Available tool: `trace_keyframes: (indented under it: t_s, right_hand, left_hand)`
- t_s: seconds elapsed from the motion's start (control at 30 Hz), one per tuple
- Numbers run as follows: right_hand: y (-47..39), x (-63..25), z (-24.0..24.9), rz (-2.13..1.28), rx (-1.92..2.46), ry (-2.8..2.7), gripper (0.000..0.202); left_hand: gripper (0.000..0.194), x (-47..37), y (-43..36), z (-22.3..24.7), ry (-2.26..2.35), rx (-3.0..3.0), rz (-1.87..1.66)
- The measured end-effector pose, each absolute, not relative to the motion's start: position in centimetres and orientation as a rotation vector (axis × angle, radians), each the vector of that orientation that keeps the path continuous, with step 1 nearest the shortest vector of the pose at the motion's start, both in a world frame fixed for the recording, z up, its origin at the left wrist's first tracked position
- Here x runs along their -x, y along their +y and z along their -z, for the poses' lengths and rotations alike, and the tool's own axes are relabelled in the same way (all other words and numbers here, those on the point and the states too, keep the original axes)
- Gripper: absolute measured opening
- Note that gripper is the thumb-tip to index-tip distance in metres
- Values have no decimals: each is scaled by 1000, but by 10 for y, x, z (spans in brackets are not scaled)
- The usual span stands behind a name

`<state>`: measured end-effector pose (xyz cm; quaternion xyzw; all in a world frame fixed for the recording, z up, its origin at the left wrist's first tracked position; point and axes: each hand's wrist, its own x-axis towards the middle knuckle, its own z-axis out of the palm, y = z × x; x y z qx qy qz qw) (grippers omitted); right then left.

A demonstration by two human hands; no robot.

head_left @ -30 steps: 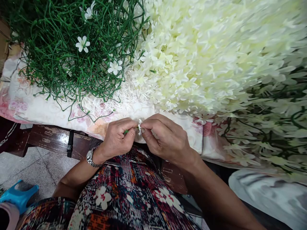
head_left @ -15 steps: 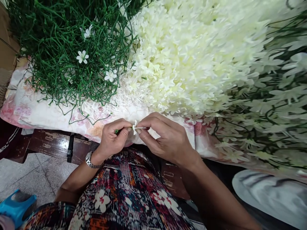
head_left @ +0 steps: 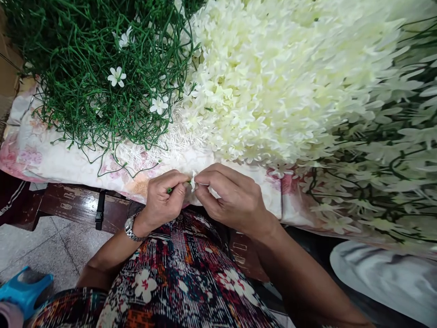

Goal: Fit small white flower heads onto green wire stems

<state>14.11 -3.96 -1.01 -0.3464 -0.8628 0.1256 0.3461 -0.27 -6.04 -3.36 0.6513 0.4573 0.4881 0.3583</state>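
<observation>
In front of my lap, both hands meet at a small white artificial flower [head_left: 193, 180]. My left hand [head_left: 166, 193] is closed, thumb and index finger pinching a short green plastic stem [head_left: 170, 190] just left of the petals. From the right side, the thumb and index finger of my right hand [head_left: 232, 198] are pinched at the flower's face. A thin pale piece between those fingertips is too small to make out fully. Beyond my hands lie a tangle of green plastic stems [head_left: 102, 100] and a large heap of cream-white petals [head_left: 273, 91].
Thin white stamens [head_left: 136, 155] are scattered on the floral cloth [head_left: 78, 159]. Finished-looking white flower sprays [head_left: 368, 191] fill the right side. A blue plastic stool [head_left: 25, 291] stands at lower left, and a pale rounded seat or cushion [head_left: 382, 278] at lower right.
The thin pale piece that stuck out rightward from the flower between my right fingertips now barely shows. My right fingertips sit closer against the petals. The view has shifted slightly.
</observation>
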Motion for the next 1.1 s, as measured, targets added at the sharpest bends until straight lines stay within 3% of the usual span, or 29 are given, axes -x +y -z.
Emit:
trace_keyframes:
  t_s: [0.23, 0.43, 0.67, 1.1]
  right_hand:
    - [-40, -144, 14, -310, 909, -2304, 10]
    - [-42, -152, 5, -498, 907, -2256, 11]
    - [-44, -157, -7, -333, 843, -2217, 20]
    - [-41, -151, 2, -283, 821, -2353, 7]
  left_hand:
    - [15, 2, -59, 34, 1220, -1731, -1194]
    - [10, 8, -58, 32, 1111, -1484, -1163]
    - [15, 15, -58, 35, 1001, -1152, -1068]
    - [12, 11, -59, 26, 1052, -1375, -1055]
